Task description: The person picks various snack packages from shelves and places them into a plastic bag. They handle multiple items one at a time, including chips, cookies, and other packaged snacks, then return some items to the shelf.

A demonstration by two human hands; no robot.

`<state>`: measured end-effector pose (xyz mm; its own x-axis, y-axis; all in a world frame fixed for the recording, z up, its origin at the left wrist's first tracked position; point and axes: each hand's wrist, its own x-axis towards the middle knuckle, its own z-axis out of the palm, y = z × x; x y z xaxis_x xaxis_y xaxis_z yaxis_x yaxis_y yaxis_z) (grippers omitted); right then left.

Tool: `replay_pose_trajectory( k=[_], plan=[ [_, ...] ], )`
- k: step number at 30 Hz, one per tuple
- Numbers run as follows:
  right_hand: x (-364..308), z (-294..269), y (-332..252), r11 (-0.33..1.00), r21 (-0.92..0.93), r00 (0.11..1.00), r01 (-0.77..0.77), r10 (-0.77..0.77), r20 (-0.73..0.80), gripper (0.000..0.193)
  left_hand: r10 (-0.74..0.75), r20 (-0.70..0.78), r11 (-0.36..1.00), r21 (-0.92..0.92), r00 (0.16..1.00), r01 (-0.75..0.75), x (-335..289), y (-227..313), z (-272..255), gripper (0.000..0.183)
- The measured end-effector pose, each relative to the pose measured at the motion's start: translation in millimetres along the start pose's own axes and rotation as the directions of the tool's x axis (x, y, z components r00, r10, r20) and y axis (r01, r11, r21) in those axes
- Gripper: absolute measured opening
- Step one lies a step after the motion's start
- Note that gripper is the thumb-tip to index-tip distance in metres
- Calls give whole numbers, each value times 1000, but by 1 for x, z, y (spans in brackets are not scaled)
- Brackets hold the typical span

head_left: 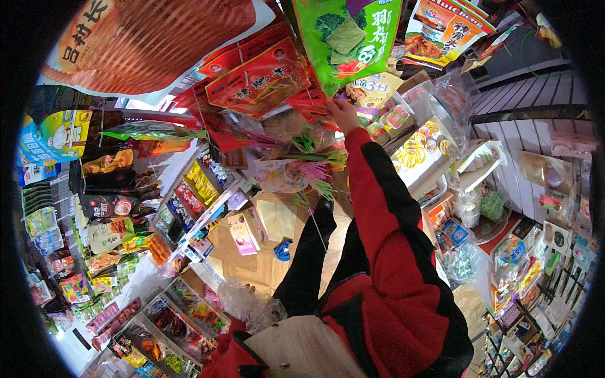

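My right hand (346, 116) is stretched far forward in a red and black sleeve. Its fingers close at the bottom corner of a green snack bag (346, 47), which hangs at the top of the view. Close to those fingers are a cream-coloured packet (372, 90) and red packets (261, 79). Low in front of my body, a crumpled clear plastic bag (255, 309) covers most of my left hand (250, 289). Only a few fingertips show there, curled at the bag's edge.
Large hanging packages (151, 44) crowd the upper left. Boxes of small sweets (192, 189) and trays (167, 321) line the left side. A white carton with yellow rounds (419, 151) stands right of my arm. On the wooden floor are a pink-and-white box (242, 234) and a blue scrap (283, 251).
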<state>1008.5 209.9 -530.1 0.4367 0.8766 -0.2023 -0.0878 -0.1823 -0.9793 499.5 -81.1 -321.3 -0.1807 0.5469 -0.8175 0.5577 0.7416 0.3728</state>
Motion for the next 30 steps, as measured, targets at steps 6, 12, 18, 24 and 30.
replay_pose_trajectory(
  k=[6, 12, 18, 24, 30],
  plan=[
    [19, 12, 3, 962, -273, 990, 14, -51, -130, 30, -10, -5, 1000, 12, 1000, 10, -6, 0, 2, 32],
    [3, 21, 4, 949, -251, 917, 188, -261, -301, 28, -21, -7, 999, 48, 1000, 22, -16, 0, 9, 33],
    [-78, -109, -6, 935, -353, 667, 18, -274, -693, 30, -10, -3, 994, 105, 1000, 10, -27, 10, 23, 33],
    [-110, -279, -51, 298, -893, 801, -337, -408, -438, 16, -1, 16, 987, 162, 1000, -1, -38, 27, 52, 34],
    [-86, -349, -73, 190, -881, 836, -434, -280, -472, 22, 47, 53, 979, 198, 997, -57, -45, 59, 91, 34]
  ],
)
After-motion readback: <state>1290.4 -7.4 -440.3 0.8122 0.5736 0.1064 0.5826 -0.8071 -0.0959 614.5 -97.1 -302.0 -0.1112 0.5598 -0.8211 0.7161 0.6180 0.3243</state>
